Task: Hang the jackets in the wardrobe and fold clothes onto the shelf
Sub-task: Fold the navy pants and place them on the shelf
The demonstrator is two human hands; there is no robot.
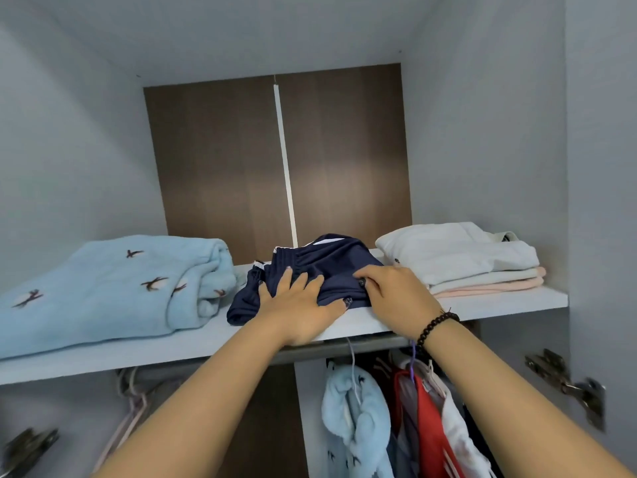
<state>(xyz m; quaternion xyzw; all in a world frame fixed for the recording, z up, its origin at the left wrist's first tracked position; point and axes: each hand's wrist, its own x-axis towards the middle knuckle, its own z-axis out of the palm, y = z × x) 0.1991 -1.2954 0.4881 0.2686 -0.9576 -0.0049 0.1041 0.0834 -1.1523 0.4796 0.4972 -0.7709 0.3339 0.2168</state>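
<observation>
Forearms: two bare forearms reach up from the bottom edge toward the shelf; the right wrist wears a dark beaded bracelet (437, 326)
Left hand (300, 305): fingers spread and flat, pressing down on the front of the navy shorts (310, 274), palm heel over the shelf's front lip
Right hand (389, 291): fingers curled, pinching the right front edge of the navy shorts
Navy shorts: one piece, smooth dark sports fabric with white stripes, loosely folded and rumpled, lying mid-shelf near the front edge, a corner slumping toward the left
Shelf (499, 303): pale grey board with a straight front edge; a bare strip runs along the front, wider at the left below the fleece
Blue fleece (113, 284): one thick, fluffy light-blue garment with small dark bird motifs, folded into a rounded bundle, just beside the shorts on the left
Folded stack (462, 262): at the right, about three flat pieces, white over pale pink, just beside the right hand
Open room: tall clear space above the clothes up to the grey top panel; brown wood-grain back panel (220, 167) with one white vertical strip
Below the shelf: a rail with hanging clothes, a light-blue fleece jacket (355, 419), a red garment (431, 429) and white ones packed close; exact count hard to tell
Hinges: two metal door hinges, one at the right (568, 384), one blurred at the lower left (27, 446)
</observation>
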